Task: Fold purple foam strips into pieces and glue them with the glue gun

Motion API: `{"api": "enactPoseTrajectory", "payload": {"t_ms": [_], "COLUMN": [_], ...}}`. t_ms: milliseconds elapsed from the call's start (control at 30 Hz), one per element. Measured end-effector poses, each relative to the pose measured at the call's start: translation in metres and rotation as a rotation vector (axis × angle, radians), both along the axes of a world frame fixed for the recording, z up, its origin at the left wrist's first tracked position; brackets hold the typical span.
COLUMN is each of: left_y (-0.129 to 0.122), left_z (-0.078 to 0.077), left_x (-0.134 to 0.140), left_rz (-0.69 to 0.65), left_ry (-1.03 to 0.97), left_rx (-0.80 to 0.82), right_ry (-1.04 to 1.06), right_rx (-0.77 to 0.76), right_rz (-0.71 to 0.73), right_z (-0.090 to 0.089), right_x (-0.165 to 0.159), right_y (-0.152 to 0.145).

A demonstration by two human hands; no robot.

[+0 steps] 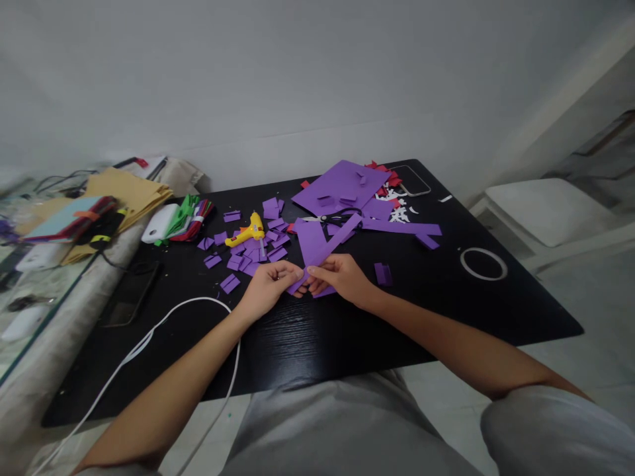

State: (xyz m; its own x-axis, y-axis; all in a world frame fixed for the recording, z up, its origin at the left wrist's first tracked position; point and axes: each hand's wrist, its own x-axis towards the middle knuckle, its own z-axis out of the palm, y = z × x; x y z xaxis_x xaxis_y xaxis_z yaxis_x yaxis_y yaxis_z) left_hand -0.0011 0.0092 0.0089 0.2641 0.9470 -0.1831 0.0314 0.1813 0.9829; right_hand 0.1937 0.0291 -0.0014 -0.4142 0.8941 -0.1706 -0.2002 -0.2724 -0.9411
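Note:
Between my two hands runs a long purple paper strip (pixel 330 246), slanting up to the right. My left hand (pixel 275 283) pinches its lower end between thumb and fingers. Right beside it, my right hand (pixel 340 276) grips the same strip, thumb on top. Under the strip lies a wider purple paper piece (pixel 310 239), partly hidden by my right hand. Just beyond are black-handled scissors (pixel 337 217). Left of them a yellow glue gun (pixel 248 231) rests on many small folded purple paper pieces (pixel 238 261).
Large purple sheets (pixel 342 184) lie at the back over red and white scraps (pixel 397 211). A white cable (pixel 163 320) loops across the black table (pixel 307 350) at left, near a phone (pixel 131 297). A tape ring (pixel 483 264) sits at right, beside a white stool (pixel 540 208).

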Motion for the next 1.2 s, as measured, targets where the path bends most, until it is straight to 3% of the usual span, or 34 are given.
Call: {"api": "enactPoseTrajectory", "payload": {"t_ms": [367,600,1200], "left_y": [0.0011,0.0007,0.0032], "left_z": [0.0021,0.0003,0.0004], "left_x": [-0.0012,-0.0004,-0.002], "left_rz": [0.006,-0.004,-0.006], "left_ry": [0.039,0.049,0.061], "left_rx": [0.017,0.055,0.051], "right_ry": [0.024,0.029,0.0], "right_rx": [0.012,-0.026,0.019], "right_rz": [-0.037,0.046,-0.03], "right_z": [-0.0009,-0.0011,-0.0017], "right_x": [0.0028,-0.0009,0.0052], "right_y": [0.0032,-0.0019,0.0063]}}
